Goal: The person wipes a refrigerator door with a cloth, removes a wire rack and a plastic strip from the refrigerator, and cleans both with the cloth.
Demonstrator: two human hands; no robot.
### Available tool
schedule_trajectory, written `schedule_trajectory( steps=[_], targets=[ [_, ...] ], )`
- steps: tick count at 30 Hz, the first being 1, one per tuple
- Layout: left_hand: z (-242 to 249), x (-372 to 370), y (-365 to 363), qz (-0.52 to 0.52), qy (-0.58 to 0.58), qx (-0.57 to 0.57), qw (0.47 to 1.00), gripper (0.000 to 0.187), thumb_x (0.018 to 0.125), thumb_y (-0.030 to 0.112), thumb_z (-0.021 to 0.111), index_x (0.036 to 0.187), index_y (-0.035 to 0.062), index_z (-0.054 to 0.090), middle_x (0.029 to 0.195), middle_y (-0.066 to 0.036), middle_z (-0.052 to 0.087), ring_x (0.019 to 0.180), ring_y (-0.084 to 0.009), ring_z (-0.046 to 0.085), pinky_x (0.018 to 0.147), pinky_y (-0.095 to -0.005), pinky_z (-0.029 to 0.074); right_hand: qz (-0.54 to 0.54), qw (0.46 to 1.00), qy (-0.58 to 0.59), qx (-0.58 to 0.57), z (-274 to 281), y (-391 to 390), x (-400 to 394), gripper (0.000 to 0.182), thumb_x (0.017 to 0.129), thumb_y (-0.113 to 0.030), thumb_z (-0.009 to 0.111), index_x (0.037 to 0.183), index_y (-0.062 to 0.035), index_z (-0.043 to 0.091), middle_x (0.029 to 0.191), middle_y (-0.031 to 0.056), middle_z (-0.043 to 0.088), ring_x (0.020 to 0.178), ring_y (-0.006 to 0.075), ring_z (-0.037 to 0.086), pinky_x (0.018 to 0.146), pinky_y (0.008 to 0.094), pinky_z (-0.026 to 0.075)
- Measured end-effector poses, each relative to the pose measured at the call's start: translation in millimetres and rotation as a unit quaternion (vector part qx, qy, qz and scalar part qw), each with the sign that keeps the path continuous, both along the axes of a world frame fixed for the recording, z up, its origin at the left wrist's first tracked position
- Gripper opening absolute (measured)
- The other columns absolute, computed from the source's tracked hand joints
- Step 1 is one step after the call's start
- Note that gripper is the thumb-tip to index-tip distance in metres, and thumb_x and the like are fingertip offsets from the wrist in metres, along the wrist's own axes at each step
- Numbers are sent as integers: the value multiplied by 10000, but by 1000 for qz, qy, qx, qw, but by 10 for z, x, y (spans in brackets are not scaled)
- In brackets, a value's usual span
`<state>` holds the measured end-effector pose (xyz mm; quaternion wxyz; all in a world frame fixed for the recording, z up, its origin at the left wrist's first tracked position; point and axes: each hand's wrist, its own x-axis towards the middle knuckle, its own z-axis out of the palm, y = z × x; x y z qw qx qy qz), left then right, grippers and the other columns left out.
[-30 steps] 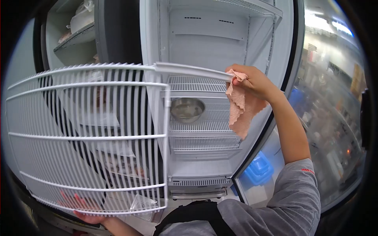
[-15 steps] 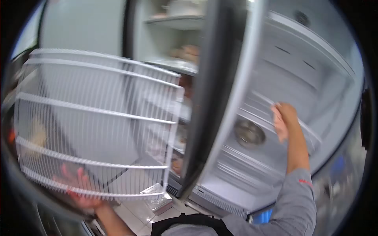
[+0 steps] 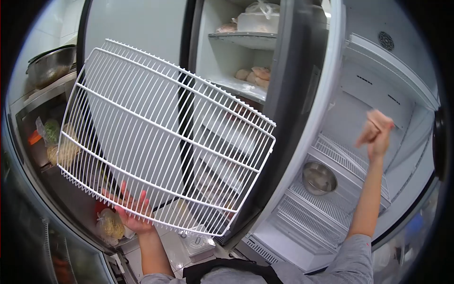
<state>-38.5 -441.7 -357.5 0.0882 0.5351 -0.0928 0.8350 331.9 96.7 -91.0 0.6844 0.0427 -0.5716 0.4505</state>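
Observation:
A white wire refrigerator shelf (image 3: 165, 146) is held up, tilted, at the left and centre of the view. My left hand (image 3: 135, 213) supports it at its lower edge, with spread fingers behind the wires and the palm under the rim. My right hand (image 3: 382, 142) is raised in front of the open refrigerator compartment (image 3: 364, 109), closed round a pink cloth (image 3: 374, 124) that is bunched and partly blurred. Below and left of that hand, a round metal bowl (image 3: 319, 179) rests on a wire shelf inside the compartment.
Left of the open door, another compartment (image 3: 236, 57) holds bagged food and a white container. A lidded metal box (image 3: 196, 246) stands on the tiled floor. At far left, a metal pot (image 3: 51, 66) sits on a ledge above bagged food.
The wire shelf has moved right and tilted more, with my left hand under it. My right hand has risen and moved right with the pink cloth, as the view shifted.

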Motion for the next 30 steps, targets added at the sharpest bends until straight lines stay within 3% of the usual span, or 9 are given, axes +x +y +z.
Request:
schedule_trajectory(
  steps=[2,7,13,16,17,19,24,27,30],
  targets=[
    [-10,53,79,-7,29,6,1000,502,1000,347,258,1450,380,38,1537,-31,23,1315,-517,172,1054,-611,238,95,994,-46,-22,-59,-753,-449,563,969,-502,279,1178,-31,505,1077,52,556,990,120,538,891,273,427],
    [-175,185,232,-18,-96,-1,995,642,961,416,369,1465,174,54,1501,-62,202,1173,-558,379,912,-650,409,-16,869,-335,362,-542,-1887,-1333,721,934,-553,317,1391,5,298,1436,177,297,1352,296,248,1105,375,177],
    [-455,248,245,-43,-136,-57,988,677,937,411,435,1456,269,25,1467,-126,261,1131,-579,402,863,-677,421,-176,781,-474,367,-409,-2089,-1538,534,962,-420,384,1347,-50,377,1179,219,562,1067,331,570,902,360,438],
    [-437,322,423,26,-80,-64,994,695,918,424,469,1437,379,8,1436,-163,310,1093,-599,419,834,-675,443,-32,858,-414,303,-244,-2168,-1839,439,972,-339,400,1281,-31,451,1040,214,618,974,323,608,837,350,457],
    [-432,350,478,6,-58,-67,996,697,915,423,477,1444,352,27,1437,-171,306,1100,-599,414,857,-678,426,-28,864,-389,317,-130,-2256,-1903,408,991,-314,387,1256,-15,470,720,59,597,654,111,544,672,249,458],
    [-536,364,525,-123,-129,-80,981,641,948,385,415,1434,409,-3,1461,-162,262,1134,-592,387,882,-694,393,21,877,-363,314,125,-2466,-2099,409,992,-332,379,1210,-10,504,728,53,597,647,110,538,666,250,459],
    [-621,348,833,-82,32,-121,989,652,960,337,410,1406,471,-46,1441,-199,289,1130,-630,364,898,-698,376,211,887,-368,183,1096,-3044,-2477,422,960,-426,417,1000,-53,609,765,73,617,661,123,572,652,272,490],
    [-594,408,975,-109,82,-114,984,624,968,355,378,1404,478,-51,1447,-226,257,1150,-636,336,901,-703,362,162,878,-431,132,1566,-3253,-2512,394,962,-378,413,971,-43,619,752,90,637,678,164,614,704,306,512],
    [-536,516,1040,-212,11,-84,974,674,925,424,444,1465,184,120,1414,-276,287,1168,-617,337,939,-668,355,183,862,-444,160,1624,-2988,-2788,393,945,-387,450,958,-39,632,779,96,638,678,160,612,657,303,511]
  ],
)
